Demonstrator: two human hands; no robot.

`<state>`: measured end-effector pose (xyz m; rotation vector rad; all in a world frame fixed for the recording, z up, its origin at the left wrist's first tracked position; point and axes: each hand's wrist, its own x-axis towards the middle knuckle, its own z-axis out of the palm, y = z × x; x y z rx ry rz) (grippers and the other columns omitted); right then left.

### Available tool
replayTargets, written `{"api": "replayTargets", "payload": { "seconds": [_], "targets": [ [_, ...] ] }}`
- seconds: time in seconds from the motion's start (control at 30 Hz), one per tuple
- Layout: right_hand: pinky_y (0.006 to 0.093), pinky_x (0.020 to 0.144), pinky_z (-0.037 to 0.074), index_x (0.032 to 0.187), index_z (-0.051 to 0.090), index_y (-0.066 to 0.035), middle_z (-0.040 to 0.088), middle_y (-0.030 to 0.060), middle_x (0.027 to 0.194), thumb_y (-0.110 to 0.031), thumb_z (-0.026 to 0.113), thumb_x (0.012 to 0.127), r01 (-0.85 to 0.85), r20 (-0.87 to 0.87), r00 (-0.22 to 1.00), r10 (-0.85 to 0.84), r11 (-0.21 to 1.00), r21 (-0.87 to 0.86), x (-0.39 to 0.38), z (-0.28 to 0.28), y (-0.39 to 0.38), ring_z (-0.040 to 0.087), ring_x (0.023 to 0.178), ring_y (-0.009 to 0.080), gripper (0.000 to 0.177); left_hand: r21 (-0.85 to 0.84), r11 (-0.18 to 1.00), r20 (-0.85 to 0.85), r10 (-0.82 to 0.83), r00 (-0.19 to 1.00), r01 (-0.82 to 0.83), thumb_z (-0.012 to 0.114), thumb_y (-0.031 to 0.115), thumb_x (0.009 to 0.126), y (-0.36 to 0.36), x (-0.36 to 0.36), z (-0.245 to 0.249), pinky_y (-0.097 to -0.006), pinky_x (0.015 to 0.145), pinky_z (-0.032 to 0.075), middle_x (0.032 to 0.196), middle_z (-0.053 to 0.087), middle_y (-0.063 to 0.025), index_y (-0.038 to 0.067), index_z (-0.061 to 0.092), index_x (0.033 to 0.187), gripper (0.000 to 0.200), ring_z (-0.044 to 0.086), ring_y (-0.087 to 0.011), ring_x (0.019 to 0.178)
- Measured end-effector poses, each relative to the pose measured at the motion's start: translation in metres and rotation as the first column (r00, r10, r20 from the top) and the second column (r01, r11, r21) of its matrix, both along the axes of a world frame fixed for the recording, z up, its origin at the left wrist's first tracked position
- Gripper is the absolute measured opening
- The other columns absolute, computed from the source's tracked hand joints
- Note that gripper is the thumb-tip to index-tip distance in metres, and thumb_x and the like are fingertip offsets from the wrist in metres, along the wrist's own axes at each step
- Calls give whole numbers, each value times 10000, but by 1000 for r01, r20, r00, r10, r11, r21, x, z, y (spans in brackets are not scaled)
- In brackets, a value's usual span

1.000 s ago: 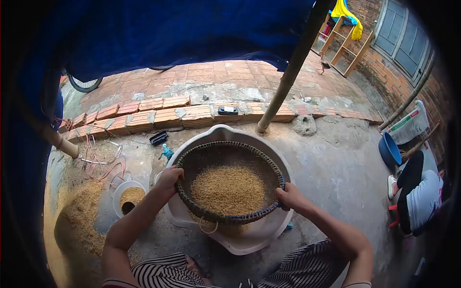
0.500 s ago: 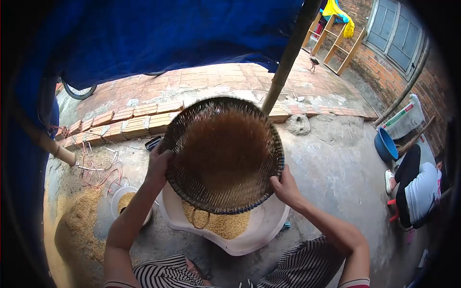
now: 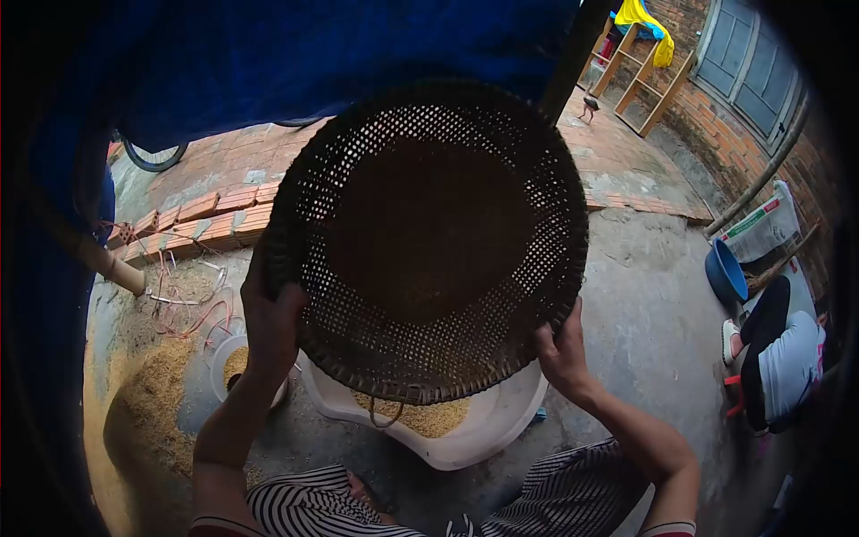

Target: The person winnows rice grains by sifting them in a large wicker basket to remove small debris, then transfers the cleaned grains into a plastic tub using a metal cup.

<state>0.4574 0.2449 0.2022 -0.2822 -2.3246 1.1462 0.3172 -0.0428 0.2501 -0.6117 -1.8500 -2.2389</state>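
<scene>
A round woven basket [image 3: 429, 349] is held up in the middle of the view, with a dark brown mass of material over its centre. My left hand [image 3: 271, 327] grips the rim at its lower left, and my right hand [image 3: 564, 349] grips the lower right, thumb on the near side. Below the basket stands a large pale basin [image 3: 506, 416] with yellow grain [image 3: 434, 418] in it; the basket hides the basin's far part. A small loop hangs at the basket's lower edge, over the grain.
A grain pile [image 3: 157, 403] and a small white bucket [image 3: 219, 367] are at the left. Bricks [image 3: 224, 228] line a ledge ahead. A bamboo pole [image 3: 121, 271] juts in from the left. At the right are a blue tub [image 3: 725, 271] and a crouching person [image 3: 787, 362].
Both hands have raised the basket nearer to the camera, so it looks larger and covers more of the tarp and ledge. The brown material now looks darker.
</scene>
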Motion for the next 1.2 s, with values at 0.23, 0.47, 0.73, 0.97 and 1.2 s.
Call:
{"api": "replayTargets", "payload": {
  "seconds": [0.23,0.47,0.73,0.97,1.2],
  "targets": [
    [403,722,441,1046,361,62,559,255,887,-178,461,795,47,475,879,-41,999,1,-14,-42,26,569,834,374,362,149,959,549,-282,787,239,444,-61,694,13,-71,-99,-241,542,464,818,549,-63,-10,510,1021,338,540,-145,631],
    [341,491,422,702,495,64,553,116,576,-169,439,775,23,664,731,159,966,-256,4,-37,22,541,503,198,251,37,966,789,-186,586,257,430,-56,690,-2,-46,-126,-274,569,456,727,484,-44,-4,513,868,203,496,-146,623],
    [399,645,457,1086,251,27,589,180,786,-60,462,801,-36,-126,991,44,997,68,6,5,-1,597,711,323,365,13,1000,30,20,999,-20,430,19,686,3,-13,-3,-237,672,455,941,566,-51,-24,448,1175,491,538,-99,768],
    [376,532,440,949,421,68,579,154,667,-152,450,788,-46,109,993,33,992,117,-25,-92,38,561,558,288,273,61,988,610,-150,778,142,452,-33,686,16,-81,-122,-249,530,411,697,489,-35,-5,537,886,218,465,-123,584],
    [258,392,326,727,464,2,459,46,568,-174,429,806,52,734,611,295,911,-409,7,-34,19,418,437,109,196,82,966,825,-203,528,244,431,-59,662,-11,-52,-151,-284,561,433,712,471,-53,-11,533,888,252,469,-160,618]
  ]
}}
